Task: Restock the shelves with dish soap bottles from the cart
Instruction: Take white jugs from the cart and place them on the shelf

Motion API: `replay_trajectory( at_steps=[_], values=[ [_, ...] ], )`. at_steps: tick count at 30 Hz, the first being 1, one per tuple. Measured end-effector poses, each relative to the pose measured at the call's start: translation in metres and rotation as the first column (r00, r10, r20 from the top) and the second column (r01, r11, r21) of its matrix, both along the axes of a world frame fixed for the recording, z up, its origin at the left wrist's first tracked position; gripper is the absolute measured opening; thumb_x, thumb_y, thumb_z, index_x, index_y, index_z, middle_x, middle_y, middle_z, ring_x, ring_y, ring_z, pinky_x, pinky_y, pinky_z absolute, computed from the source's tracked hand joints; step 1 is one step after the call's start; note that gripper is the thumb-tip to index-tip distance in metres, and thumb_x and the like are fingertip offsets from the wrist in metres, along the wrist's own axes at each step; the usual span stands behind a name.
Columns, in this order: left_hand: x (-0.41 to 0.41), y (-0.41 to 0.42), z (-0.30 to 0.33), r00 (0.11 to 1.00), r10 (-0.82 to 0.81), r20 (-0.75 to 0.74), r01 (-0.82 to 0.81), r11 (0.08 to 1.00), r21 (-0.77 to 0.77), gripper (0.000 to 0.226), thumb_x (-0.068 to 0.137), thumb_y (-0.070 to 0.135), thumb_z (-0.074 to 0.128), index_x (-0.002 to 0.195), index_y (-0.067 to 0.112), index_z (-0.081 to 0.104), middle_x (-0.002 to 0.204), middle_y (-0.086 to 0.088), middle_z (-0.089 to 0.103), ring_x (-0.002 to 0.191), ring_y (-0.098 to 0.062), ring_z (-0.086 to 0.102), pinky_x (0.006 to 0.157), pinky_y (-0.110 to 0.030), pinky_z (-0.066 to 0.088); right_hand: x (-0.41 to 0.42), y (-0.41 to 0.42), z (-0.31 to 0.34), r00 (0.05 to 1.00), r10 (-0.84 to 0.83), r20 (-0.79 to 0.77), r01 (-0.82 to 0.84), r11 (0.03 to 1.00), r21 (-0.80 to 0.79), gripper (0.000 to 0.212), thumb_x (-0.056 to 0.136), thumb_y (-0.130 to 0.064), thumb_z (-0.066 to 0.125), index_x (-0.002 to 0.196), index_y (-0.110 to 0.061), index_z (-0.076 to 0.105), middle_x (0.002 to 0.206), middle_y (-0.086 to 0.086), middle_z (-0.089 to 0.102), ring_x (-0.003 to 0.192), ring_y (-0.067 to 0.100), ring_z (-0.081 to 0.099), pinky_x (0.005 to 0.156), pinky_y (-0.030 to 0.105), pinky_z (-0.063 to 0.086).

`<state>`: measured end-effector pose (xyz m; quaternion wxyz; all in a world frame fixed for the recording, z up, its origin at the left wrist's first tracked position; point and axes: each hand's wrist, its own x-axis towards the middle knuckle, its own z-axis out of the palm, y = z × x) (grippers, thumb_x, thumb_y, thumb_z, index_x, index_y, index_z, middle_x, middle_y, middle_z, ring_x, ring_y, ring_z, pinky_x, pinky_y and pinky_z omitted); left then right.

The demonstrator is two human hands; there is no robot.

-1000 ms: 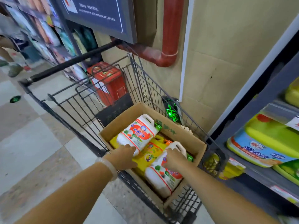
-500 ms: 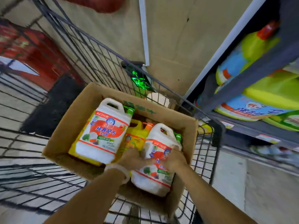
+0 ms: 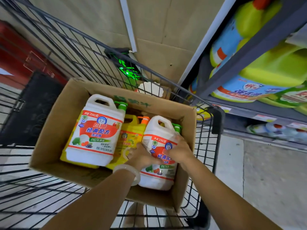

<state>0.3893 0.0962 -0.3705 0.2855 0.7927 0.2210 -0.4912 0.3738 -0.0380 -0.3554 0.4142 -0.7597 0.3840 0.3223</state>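
A cardboard box (image 3: 54, 130) sits in the wire cart (image 3: 69, 52). In it lie two white dish soap jugs with red labels and green caps, on top of yellow jugs (image 3: 128, 138). The left white jug (image 3: 96, 130) lies untouched. My left hand (image 3: 141, 155) and my right hand (image 3: 180, 151) both grip the right white jug (image 3: 157, 178), one on each side of its label. A pale bangle circles my left wrist.
Grey shelves (image 3: 249, 52) at the right hold large green and blue detergent jugs (image 3: 274, 68), with smaller bottles on the bottom shelf. A beige wall lies behind the cart. A red box stands at the far left. Tiled floor shows at the lower right.
The view has dropped down and closed in on the box. My left hand has moved from the left jug's base to the right white jug, which both hands now hold.
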Motion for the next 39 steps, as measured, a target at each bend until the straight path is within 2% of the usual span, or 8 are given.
replay_trajectory(
  at_steps=[6, 10, 18, 23, 27, 30, 33, 39],
  values=[
    [-0.004, -0.003, 0.002, 0.999, -0.023, -0.029, 0.022, 0.998, -0.050, 0.128, 0.024, 0.069, 0.080, 0.134, 0.020, 0.039, 0.138, -0.006, 0.043, 0.130, -0.028, 0.039, 0.104, -0.040, 0.041, -0.007, -0.009, 0.003, 0.997, -0.071, 0.026, 0.069, 0.996, 0.062, 0.079, 0.078, 0.001, 0.064, 0.144, -0.022, 0.027, 0.118, 0.002, 0.055, 0.106, 0.021, 0.054, 0.088, 0.034, 0.050],
    [-0.008, -0.013, 0.001, 0.995, 0.078, -0.054, -0.084, 0.988, -0.128, 0.101, 0.030, 0.050, 0.089, 0.120, 0.020, 0.052, 0.127, -0.002, 0.054, 0.121, -0.024, 0.050, 0.098, -0.037, 0.047, -0.012, -0.020, 0.006, 0.997, -0.071, 0.026, 0.068, 0.992, 0.105, 0.082, 0.079, 0.004, 0.065, 0.146, -0.020, 0.025, 0.108, -0.001, 0.051, 0.101, 0.016, 0.050, 0.082, 0.030, 0.047],
    [-0.006, 0.008, 0.006, 0.961, 0.228, -0.156, -0.269, 0.897, -0.350, 0.047, 0.052, 0.013, 0.090, 0.090, 0.020, 0.064, 0.084, 0.002, 0.072, 0.077, -0.014, 0.068, 0.063, -0.029, 0.055, -0.028, -0.020, -0.003, 0.992, -0.110, 0.064, 0.106, 0.992, 0.063, 0.095, 0.069, -0.015, 0.082, 0.145, -0.017, 0.025, 0.138, 0.006, 0.048, 0.124, 0.022, 0.051, 0.102, 0.042, 0.046],
    [0.001, 0.021, 0.010, 0.955, 0.226, -0.192, -0.286, 0.876, -0.389, 0.072, 0.039, 0.019, 0.093, 0.106, 0.015, 0.066, 0.097, -0.007, 0.075, 0.090, -0.026, 0.071, 0.087, -0.047, 0.055, -0.023, -0.014, -0.008, 0.972, -0.234, -0.015, 0.234, 0.962, 0.140, 0.112, 0.058, -0.025, 0.089, 0.145, -0.011, 0.022, 0.135, 0.008, 0.053, 0.122, 0.026, 0.054, 0.096, 0.045, 0.049],
    [0.001, 0.035, 0.024, 0.918, 0.340, -0.204, -0.395, 0.827, -0.400, 0.044, 0.064, 0.010, 0.083, 0.105, 0.011, 0.066, 0.101, -0.012, 0.073, 0.091, -0.029, 0.070, 0.084, -0.044, 0.054, -0.018, -0.012, 0.011, 0.939, -0.295, -0.174, 0.343, 0.805, 0.484, 0.066, 0.067, -0.024, 0.083, 0.124, -0.004, 0.056, 0.119, 0.018, 0.066, 0.103, 0.031, 0.066, 0.089, 0.048, 0.053],
    [0.002, 0.044, 0.040, 0.911, 0.366, -0.193, -0.413, 0.796, -0.443, 0.035, 0.071, 0.010, 0.078, 0.102, 0.015, 0.064, 0.100, -0.009, 0.073, 0.091, -0.025, 0.069, 0.077, -0.038, 0.054, -0.014, -0.011, 0.028, 0.968, -0.224, -0.110, 0.246, 0.779, 0.577, 0.064, 0.059, -0.025, 0.086, 0.116, -0.009, 0.062, 0.106, 0.010, 0.071, 0.094, 0.025, 0.069, 0.082, 0.044, 0.056],
    [0.007, 0.052, 0.067, 0.921, 0.363, -0.141, -0.382, 0.770, -0.512, 0.037, 0.074, 0.008, 0.075, 0.105, 0.020, 0.061, 0.099, -0.005, 0.073, 0.096, -0.025, 0.067, 0.084, -0.043, 0.052, -0.010, -0.008, 0.054, 0.974, -0.227, -0.011, 0.199, 0.826, 0.528, 0.033, 0.072, -0.015, 0.080, 0.096, -0.020, 0.058, 0.093, -0.001, 0.070, 0.077, 0.012, 0.067, 0.063, 0.031, 0.054],
    [0.016, 0.043, 0.143, 0.968, 0.250, 0.035, -0.175, 0.765, -0.620, 0.048, 0.075, 0.008, 0.074, 0.119, 0.018, 0.058, 0.109, -0.004, 0.071, 0.099, -0.024, 0.067, 0.078, -0.035, 0.054, -0.012, -0.015, 0.122, 0.915, -0.247, 0.321, 0.079, 0.887, 0.456, 0.044, 0.068, -0.009, 0.082, 0.089, -0.025, 0.048, 0.093, -0.004, 0.066, 0.088, 0.015, 0.064, 0.080, 0.033, 0.054]
  ],
)
